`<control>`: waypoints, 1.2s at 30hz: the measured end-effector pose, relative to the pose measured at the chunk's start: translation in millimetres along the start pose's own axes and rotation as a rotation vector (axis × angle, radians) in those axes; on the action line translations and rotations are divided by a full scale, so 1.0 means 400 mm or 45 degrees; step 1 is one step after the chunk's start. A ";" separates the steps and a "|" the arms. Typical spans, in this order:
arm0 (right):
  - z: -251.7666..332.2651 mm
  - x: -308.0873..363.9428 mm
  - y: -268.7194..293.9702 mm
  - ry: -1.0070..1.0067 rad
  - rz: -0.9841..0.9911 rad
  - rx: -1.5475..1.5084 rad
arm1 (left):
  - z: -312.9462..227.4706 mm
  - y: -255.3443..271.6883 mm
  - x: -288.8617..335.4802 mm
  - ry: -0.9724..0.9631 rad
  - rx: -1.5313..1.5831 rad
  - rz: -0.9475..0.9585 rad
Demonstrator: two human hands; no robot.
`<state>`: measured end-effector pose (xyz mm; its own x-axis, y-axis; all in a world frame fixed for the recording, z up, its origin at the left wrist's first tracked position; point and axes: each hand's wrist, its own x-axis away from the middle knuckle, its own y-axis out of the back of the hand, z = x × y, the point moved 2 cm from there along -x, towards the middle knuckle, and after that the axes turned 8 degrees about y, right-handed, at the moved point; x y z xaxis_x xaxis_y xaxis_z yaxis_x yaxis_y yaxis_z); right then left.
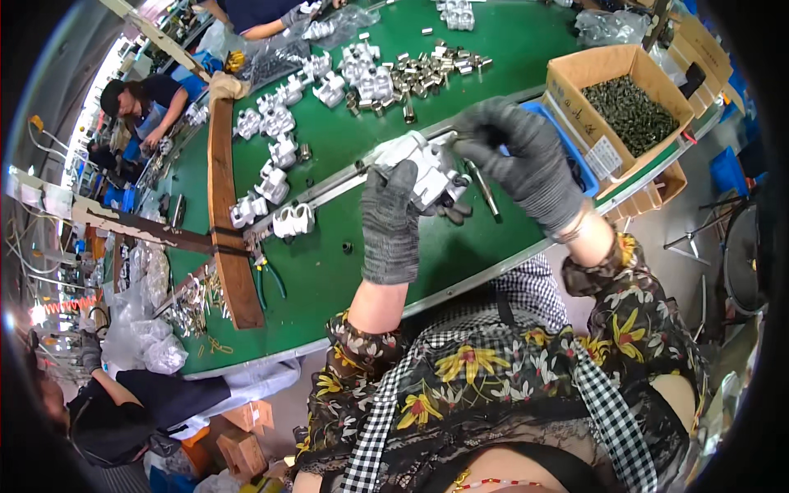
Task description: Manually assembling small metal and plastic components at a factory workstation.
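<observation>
My left hand [389, 226], in a grey knit glove, is closed round a silvery cast-metal housing [421, 171] held above the green bench. The thumb lies across its near face. At the casting's upper right end is my right hand [526, 160], also gloved, with thumb and fingers pinched together. Whatever sits between those fingertips is too small or hidden to make out. Just below the right hand, a slim metal rod [485, 191] lies slanted on the bench. Behind the held casting, a metal rail [333, 187] runs across the green surface [329, 255].
Several similar castings [275, 119] and a pile of metal sleeves [444, 72] lie beyond the rail. A blue tray [585, 177] and a cardboard box [567, 107] of small dark parts stand right. Left are a wooden bar [222, 164] and green-handled pliers [261, 275]. Other people work nearby.
</observation>
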<state>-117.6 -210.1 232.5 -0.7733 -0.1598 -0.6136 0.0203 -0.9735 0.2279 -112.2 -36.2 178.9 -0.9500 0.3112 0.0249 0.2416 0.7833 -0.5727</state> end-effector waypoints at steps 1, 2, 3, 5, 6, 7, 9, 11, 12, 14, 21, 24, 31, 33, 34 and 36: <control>0.004 0.004 -0.021 0.142 -0.003 0.138 | 0.006 0.002 0.019 0.005 -0.007 -0.013; 0.005 0.002 -0.040 0.278 -0.004 0.265 | 0.008 0.017 0.031 -0.117 -0.097 -0.180; -0.002 0.004 -0.059 0.274 0.001 0.254 | 0.007 0.029 0.044 -0.241 -0.188 -0.344; -0.017 0.016 -0.099 0.257 0.029 0.244 | 0.004 0.039 0.072 -0.251 -0.258 -0.422; -0.014 0.017 -0.115 0.270 0.035 0.295 | 0.003 0.045 0.082 -0.310 -0.376 -0.492; -0.026 0.014 -0.131 0.274 0.040 0.284 | 0.000 0.047 0.090 -0.370 -0.493 -0.557; -0.044 0.022 -0.149 0.456 -0.045 0.385 | 0.009 0.035 0.107 -0.367 -0.510 -0.596; -0.040 0.029 -0.157 0.482 -0.049 0.458 | 0.014 0.031 0.116 -0.453 -0.574 -0.682; -0.041 0.030 -0.160 0.482 -0.039 0.480 | 0.018 0.030 0.117 -0.455 -0.577 -0.682; -0.037 0.028 -0.159 0.486 -0.035 0.503 | 0.017 0.023 0.125 -0.568 -0.662 -0.704; -0.031 0.024 -0.148 0.310 0.101 0.578 | -0.004 0.009 0.136 -0.617 -0.980 -0.728; -0.034 0.021 -0.161 0.236 0.061 0.581 | -0.005 -0.023 0.142 -0.613 -0.793 -0.712; -0.051 0.022 -0.164 -0.005 -0.044 0.321 | -0.002 -0.034 0.121 -0.553 -0.858 -0.686; -0.060 0.025 -0.163 -0.010 -0.042 0.211 | -0.009 -0.032 0.116 -0.561 -0.860 -0.692; -0.060 0.020 -0.160 -0.009 -0.043 0.210 | -0.009 -0.026 0.113 -0.551 -0.818 -0.704; -0.052 0.010 -0.150 0.247 0.013 0.318 | -0.009 -0.024 0.110 -0.538 -0.776 -0.710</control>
<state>-108.7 -155.9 200.7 -0.6380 -0.2210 -0.7376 -0.1474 -0.9051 0.3987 -155.6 -28.0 188.4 -0.9242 -0.3238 -0.2024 -0.3236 0.9455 -0.0350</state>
